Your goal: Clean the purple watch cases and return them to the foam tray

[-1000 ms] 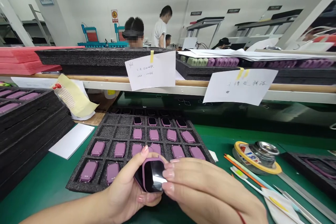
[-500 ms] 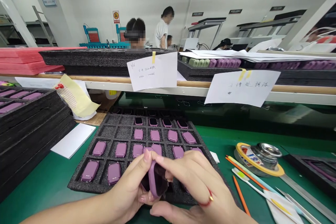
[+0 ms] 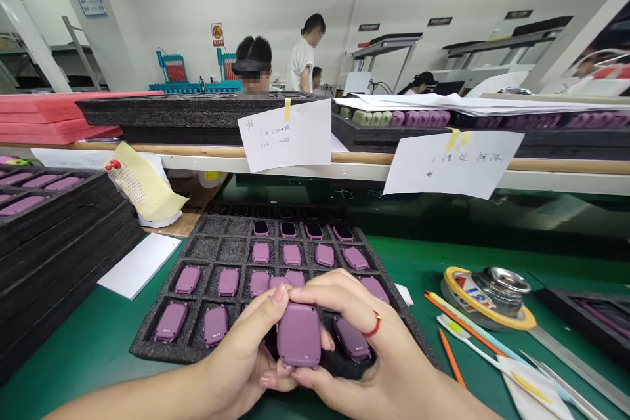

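Observation:
A purple watch case [image 3: 298, 335] is held upright over the near part of the foam tray [image 3: 142, 335], its plain back facing me. My left hand [image 3: 246, 348] grips its left edge, thumb near the top corner. On the other side, my right hand [image 3: 364, 341] has its index finger along the top edge and its thumb at the bottom corner. The black tray holds several purple cases in its compartments, mostly back up, with dark screens showing in a far row. Part of the tray is hidden behind my hands.
Right of the tray lie a glass jar [image 3: 499, 295], a yellow tape ring, a toothbrush [image 3: 457, 328], an orange stick [image 3: 451, 357] and tweezers. Foam trays [image 3: 63, 256] are stacked at left beside white paper [image 3: 140, 266]. A shelf [image 3: 364, 170] crosses behind; people are beyond.
The held case has turned from edge-on, with its dark screen partly showing, to back towards me. My right hand has shifted, its thumb now on the case's lower corner.

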{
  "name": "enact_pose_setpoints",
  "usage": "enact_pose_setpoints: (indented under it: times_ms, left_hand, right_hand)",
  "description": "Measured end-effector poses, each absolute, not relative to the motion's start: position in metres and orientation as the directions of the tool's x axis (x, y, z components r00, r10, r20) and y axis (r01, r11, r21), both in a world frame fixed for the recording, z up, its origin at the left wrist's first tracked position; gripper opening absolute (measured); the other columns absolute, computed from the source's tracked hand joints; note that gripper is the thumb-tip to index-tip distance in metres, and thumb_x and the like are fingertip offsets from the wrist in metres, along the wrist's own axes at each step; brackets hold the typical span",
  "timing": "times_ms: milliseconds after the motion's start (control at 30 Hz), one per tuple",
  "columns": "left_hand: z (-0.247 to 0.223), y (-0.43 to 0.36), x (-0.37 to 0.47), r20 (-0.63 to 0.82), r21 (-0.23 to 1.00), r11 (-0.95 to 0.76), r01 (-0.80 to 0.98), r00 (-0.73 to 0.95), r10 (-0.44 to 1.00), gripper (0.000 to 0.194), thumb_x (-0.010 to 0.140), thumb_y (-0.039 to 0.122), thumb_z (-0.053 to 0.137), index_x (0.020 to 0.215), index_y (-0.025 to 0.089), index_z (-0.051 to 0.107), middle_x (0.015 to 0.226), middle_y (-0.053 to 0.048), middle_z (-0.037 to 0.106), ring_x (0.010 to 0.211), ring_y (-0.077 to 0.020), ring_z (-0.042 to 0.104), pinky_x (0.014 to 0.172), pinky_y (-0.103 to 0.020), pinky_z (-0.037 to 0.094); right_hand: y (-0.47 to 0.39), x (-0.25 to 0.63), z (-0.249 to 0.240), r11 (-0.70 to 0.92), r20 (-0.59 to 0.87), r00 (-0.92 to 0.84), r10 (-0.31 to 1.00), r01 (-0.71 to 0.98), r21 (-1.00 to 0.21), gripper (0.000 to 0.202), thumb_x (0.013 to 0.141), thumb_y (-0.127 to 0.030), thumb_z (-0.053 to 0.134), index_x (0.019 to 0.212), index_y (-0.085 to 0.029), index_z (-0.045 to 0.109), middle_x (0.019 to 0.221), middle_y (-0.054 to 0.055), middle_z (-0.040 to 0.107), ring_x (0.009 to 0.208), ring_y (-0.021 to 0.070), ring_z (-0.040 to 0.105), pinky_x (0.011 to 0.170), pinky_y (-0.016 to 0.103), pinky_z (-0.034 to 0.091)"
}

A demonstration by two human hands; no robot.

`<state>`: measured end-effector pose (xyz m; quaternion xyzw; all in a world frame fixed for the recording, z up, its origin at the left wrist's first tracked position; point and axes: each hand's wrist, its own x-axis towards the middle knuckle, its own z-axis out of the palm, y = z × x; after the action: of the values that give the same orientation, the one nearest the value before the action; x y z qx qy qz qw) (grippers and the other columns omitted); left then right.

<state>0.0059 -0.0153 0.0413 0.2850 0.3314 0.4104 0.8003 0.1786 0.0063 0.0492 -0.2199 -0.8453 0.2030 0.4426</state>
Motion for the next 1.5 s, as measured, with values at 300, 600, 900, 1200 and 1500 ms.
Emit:
enact_pose_setpoints:
  times_ms: [300, 600, 900, 1200, 1500]
  left_hand:
    - [0.047, 0.015, -0.003, -0.209, 0.852, 0.162, -0.498, -0.041, 0.977, 0.048, 0.063, 0.037, 0.094, 0.085, 0.017, 0.056, 0.078, 0.003, 0.061, 0.055, -0.0021, 0.048, 0.043, -0.01, 0.032]
    - [0.048, 0.015, -0.009, -0.16, 0.9, 0.17, -0.401, 0.058, 0.985, 0.037, 0.088, 0.053, 0.065, 0.085, 0.016, 0.06, 0.074, 0.0, 0.062, 0.046, -0.0039, 0.039, 0.042, -0.016, 0.029]
    - [0.044, 0.001, 0.002, -0.232, 0.86, 0.34, -0.381, 0.302, 0.925, 0.058, 0.083, 0.069, 0.062, 0.082, 0.012, 0.069, 0.076, -0.004, 0.06, 0.058, -0.0096, 0.044, 0.055, -0.023, 0.035]
    - [0.045, -0.015, 0.008, -0.223, 0.784, 0.417, -0.461, 0.417, 0.881, 0.05, 0.081, 0.064, 0.07, 0.079, 0.014, 0.068, 0.072, -0.002, 0.059, 0.056, -0.0081, 0.038, 0.053, -0.021, 0.031]
    - [0.036, -0.009, 0.006, -0.192, 0.631, 0.516, -0.579, 0.527, 0.828, 0.043, 0.087, 0.056, 0.069, 0.092, 0.014, 0.072, 0.076, -0.002, 0.057, 0.054, -0.0045, 0.037, 0.049, -0.015, 0.024]
  right_hand:
    - [0.044, 0.182, 0.027, 0.718, 0.575, -0.43, 0.696, 0.449, -0.533, 0.036, 0.078, -0.018, 0.07, 0.113, -0.019, 0.064, 0.104, 0.008, 0.069, 0.096, 0.0229, 0.068, 0.085, 0.037, 0.057]
    - [0.046, 0.168, 0.007, 0.685, 0.362, -0.607, 0.708, 0.465, -0.561, 0.051, 0.09, -0.021, 0.068, 0.139, -0.023, 0.052, 0.129, 0.012, 0.065, 0.122, 0.0277, 0.06, 0.104, 0.049, 0.051]
    - [0.02, 0.179, 0.037, 0.834, 0.678, -0.486, 0.552, 0.321, -0.449, 0.031, 0.081, -0.033, 0.082, 0.102, -0.024, 0.061, 0.114, 0.009, 0.067, 0.11, 0.0251, 0.066, 0.097, 0.039, 0.053]
    - [0.011, 0.181, 0.05, 0.85, 0.656, -0.547, 0.521, 0.262, -0.457, 0.027, 0.08, -0.032, 0.083, 0.091, -0.023, 0.061, 0.113, 0.008, 0.066, 0.107, 0.0235, 0.067, 0.095, 0.038, 0.055]
    - [0.006, 0.178, 0.053, 0.843, 0.729, -0.425, 0.537, 0.296, -0.449, 0.011, 0.086, -0.015, 0.073, 0.08, -0.02, 0.065, 0.104, 0.006, 0.07, 0.094, 0.0176, 0.069, 0.085, 0.03, 0.057]
